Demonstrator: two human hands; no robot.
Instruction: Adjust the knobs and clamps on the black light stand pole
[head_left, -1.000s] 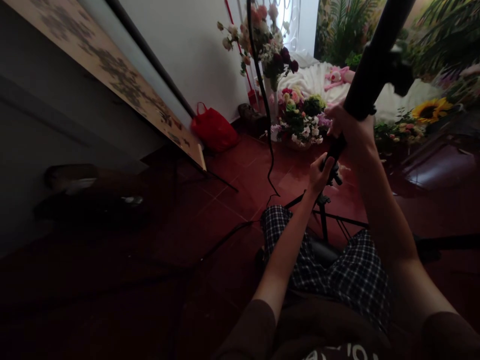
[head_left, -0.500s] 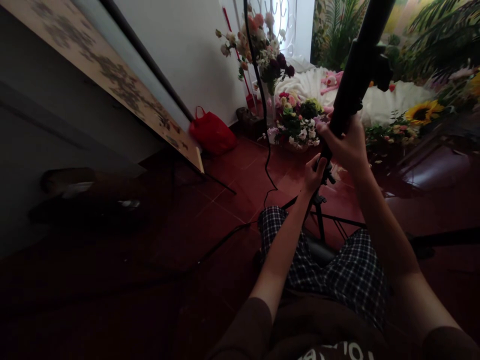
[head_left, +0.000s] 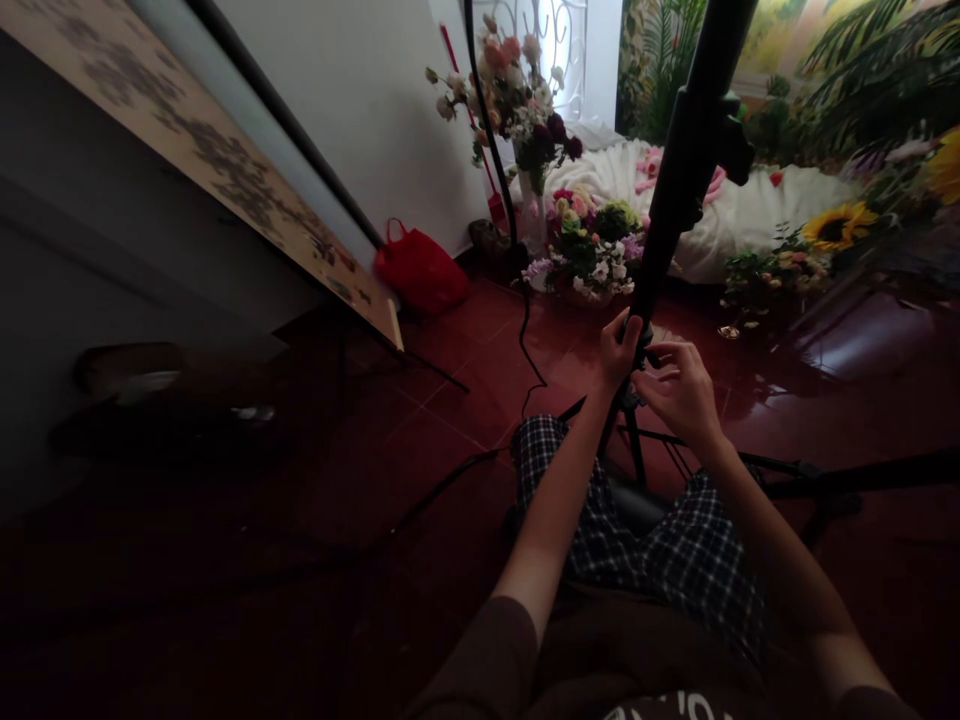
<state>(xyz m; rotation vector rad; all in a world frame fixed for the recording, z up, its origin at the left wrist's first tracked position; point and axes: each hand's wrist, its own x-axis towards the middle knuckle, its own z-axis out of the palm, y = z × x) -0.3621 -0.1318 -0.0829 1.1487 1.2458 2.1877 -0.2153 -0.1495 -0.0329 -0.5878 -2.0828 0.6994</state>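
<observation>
A black tripod stand [head_left: 667, 215] rises at a slant between my knees, its upper end out of view. My left hand [head_left: 619, 348] is wrapped round its pole, thumb up. My right hand [head_left: 679, 388] is at the dark clamp knob [head_left: 646, 355] low on the pole, thumb and fingers curled in a pinch at it. Higher up, a second knob [head_left: 735, 150] juts out to the right of the thicker collar. The stand's legs spread below my hands, partly hidden by my forearms.
Flower bouquets [head_left: 592, 245] and a white blanket [head_left: 750, 210] lie ahead. A red bag [head_left: 421, 268] sits by the wall, near a leaning painted panel [head_left: 247, 180]. A black cable [head_left: 517, 290] hangs down to the tiled floor [head_left: 450, 400]. Another black leg [head_left: 870, 475] lies at right.
My right hand has let go of the upper pole and moved down to the lower knob. My left hand keeps its hold. The view has shifted slightly.
</observation>
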